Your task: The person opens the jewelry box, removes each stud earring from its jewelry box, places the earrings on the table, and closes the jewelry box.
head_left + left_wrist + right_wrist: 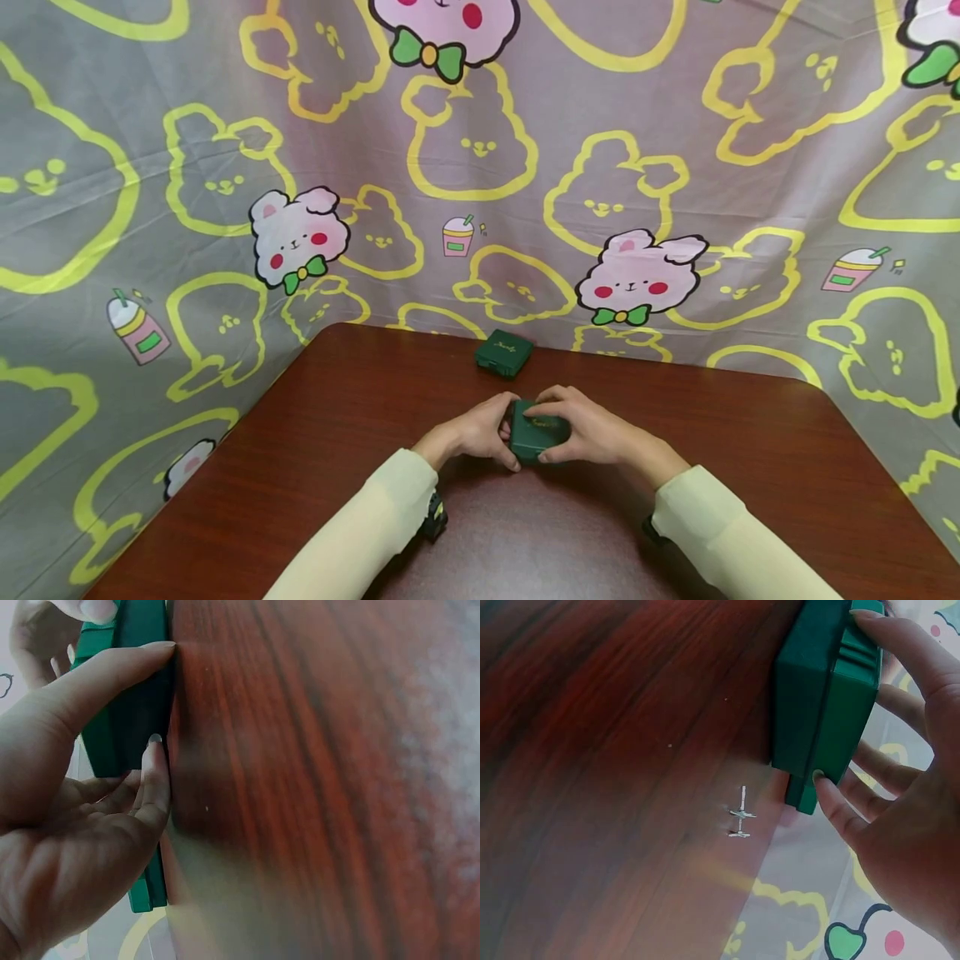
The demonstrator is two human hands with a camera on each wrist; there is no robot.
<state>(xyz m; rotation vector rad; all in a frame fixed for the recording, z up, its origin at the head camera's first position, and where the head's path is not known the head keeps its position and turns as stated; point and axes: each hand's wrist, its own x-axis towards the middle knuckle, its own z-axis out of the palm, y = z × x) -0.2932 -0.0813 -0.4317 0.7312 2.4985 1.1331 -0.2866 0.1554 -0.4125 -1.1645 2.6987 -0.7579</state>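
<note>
A small green box [542,433] with gold script on its lid sits on the table between both hands. My left hand [478,431] grips its left side; in the left wrist view the thumb lies across the front of the box [131,724] and another fingertip touches it low down. My right hand [596,431] holds the right side. In the right wrist view, that thumb presses the lid edge by the ridged front of the box [802,705], while a fingertip touches the lid's side. The lid looks closed down on the base.
Behind stands a second green box [504,353] with similar gold script, near the table's back edge. A tiny silver cross-shaped piece [742,814] lies on the dark red wooden table [360,400], beyond the held box. Patterned cloth [480,217] hangs around the table's back and sides.
</note>
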